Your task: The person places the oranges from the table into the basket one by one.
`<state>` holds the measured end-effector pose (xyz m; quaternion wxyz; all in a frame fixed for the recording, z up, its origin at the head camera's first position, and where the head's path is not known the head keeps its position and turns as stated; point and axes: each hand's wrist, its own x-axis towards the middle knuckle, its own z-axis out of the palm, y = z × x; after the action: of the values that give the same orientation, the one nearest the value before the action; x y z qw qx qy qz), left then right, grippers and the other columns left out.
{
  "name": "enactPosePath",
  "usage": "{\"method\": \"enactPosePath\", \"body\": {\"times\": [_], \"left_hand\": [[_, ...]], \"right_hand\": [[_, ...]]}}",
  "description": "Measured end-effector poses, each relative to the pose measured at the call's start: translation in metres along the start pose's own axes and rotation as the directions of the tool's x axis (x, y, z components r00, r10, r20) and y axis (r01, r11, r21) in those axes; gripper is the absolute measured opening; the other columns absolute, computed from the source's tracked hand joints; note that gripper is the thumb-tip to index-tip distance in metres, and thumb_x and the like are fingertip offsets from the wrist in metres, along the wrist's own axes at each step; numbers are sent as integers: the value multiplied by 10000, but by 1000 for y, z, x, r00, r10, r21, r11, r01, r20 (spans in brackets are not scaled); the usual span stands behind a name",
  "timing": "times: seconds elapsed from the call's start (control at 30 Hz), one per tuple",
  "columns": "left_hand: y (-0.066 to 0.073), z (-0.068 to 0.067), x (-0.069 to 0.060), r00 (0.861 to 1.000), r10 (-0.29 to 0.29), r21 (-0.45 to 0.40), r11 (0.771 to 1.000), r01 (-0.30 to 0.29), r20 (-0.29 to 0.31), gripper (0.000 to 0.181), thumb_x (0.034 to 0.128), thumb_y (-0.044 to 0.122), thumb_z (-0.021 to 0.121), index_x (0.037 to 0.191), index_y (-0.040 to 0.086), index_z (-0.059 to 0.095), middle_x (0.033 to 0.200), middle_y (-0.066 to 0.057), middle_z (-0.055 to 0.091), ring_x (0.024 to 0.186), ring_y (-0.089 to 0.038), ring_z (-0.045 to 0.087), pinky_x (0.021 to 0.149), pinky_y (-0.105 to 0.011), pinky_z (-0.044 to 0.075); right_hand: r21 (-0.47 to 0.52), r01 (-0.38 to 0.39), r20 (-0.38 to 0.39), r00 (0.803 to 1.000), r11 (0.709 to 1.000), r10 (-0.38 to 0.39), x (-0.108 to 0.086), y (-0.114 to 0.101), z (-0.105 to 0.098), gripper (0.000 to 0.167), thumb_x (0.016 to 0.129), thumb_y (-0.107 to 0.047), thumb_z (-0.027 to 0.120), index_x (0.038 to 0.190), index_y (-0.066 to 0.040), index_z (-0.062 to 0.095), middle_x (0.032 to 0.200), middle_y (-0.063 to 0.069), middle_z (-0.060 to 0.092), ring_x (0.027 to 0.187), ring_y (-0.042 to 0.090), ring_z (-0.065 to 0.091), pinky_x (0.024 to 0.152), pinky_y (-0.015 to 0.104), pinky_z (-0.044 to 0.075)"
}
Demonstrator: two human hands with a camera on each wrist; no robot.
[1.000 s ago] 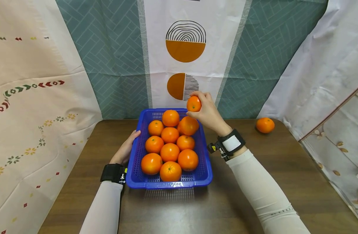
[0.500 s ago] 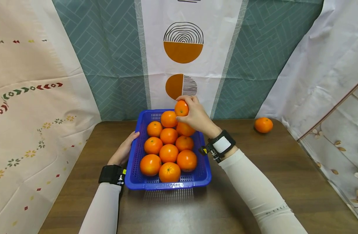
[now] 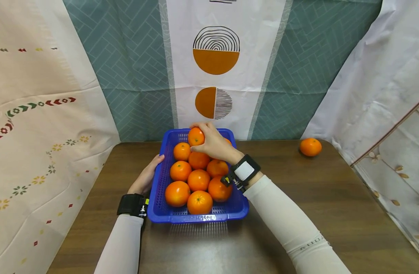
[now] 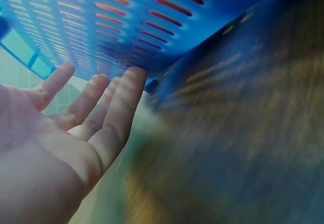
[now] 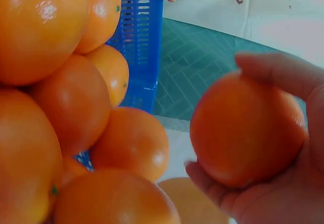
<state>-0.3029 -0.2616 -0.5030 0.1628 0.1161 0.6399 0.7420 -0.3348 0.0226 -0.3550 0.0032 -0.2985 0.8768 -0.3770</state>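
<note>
A blue plastic basket with slotted walls stands on the table and holds several oranges. Its left side is touched by my left hand, the thumb at the rim. In the left wrist view, this hand's extended fingers lie against or just under the slotted basket wall. My right hand grips an orange above the basket's far part. From the right wrist, the held orange sits between thumb and fingers, apart from the oranges in the basket. The hand hides some oranges behind it.
A lone orange rests at the table's far right corner. The brown wooden table ends at a hanging teal and white cloth. Patterned cloths hang on the left and right.
My right hand has carried the orange leftward and down over the basket's far part. The left hand keeps its place at the basket's side, and the lone orange stays put.
</note>
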Motion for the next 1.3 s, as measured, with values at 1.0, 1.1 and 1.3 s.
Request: {"method": "enactPosePath", "body": {"times": [1.0, 1.1, 1.3], "left_hand": [[-3, 4, 2, 1000, -13, 17, 1000, 13, -26, 580, 1127, 517, 294, 1597, 197, 179, 1384, -84, 490, 1090, -172, 656, 893, -362, 589], [-3, 4, 1, 999, -22, 12, 1000, 23, -29, 575, 1125, 525, 297, 1594, 214, 182, 1379, -85, 500, 1091, -181, 659, 890, -372, 589], [-2, 4, 1, 999, -20, 11, 1000, 20, -30, 592, 1120, 536, 309, 1606, 227, 172, 1415, -112, 479, 1111, -201, 654, 907, -382, 584]], "right_hand": [[-190, 83, 273, 962, 978, -29, 23, 7, 54, 748, 948, -291, 785, 1543, -96, 376, 1503, 171, 436, 1366, 322, 443, 1151, 435, 394], [-186, 89, 282, 959, 978, -33, 25, 7, 57, 755, 964, -287, 769, 1545, -66, 339, 1473, 183, 418, 1326, 309, 463, 1134, 409, 412], [-198, 79, 281, 959, 977, -21, 29, 6, 60, 749, 991, -323, 736, 1562, -62, 328, 1495, 184, 380, 1343, 301, 458, 1142, 397, 411]]}}
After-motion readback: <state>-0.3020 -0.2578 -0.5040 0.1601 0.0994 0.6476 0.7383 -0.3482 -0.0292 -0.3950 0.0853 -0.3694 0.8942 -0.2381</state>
